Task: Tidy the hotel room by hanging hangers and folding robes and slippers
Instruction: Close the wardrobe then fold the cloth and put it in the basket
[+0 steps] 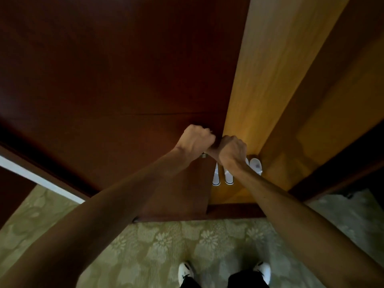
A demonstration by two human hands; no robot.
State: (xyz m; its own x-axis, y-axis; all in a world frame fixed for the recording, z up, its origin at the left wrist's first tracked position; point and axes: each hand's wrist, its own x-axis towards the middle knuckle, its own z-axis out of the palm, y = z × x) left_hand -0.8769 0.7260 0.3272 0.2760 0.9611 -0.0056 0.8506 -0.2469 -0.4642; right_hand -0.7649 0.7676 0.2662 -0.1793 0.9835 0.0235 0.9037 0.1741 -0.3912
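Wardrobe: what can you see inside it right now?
Through the gap beside the dark door, white slippers sit on the wardrobe floor. The right hand and forearm cover part of them; the door hides the rest of the interior.

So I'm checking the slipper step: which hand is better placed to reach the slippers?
Probably the right hand: it is directly above the white slippers in the wardrobe opening; the left hand is on the door.
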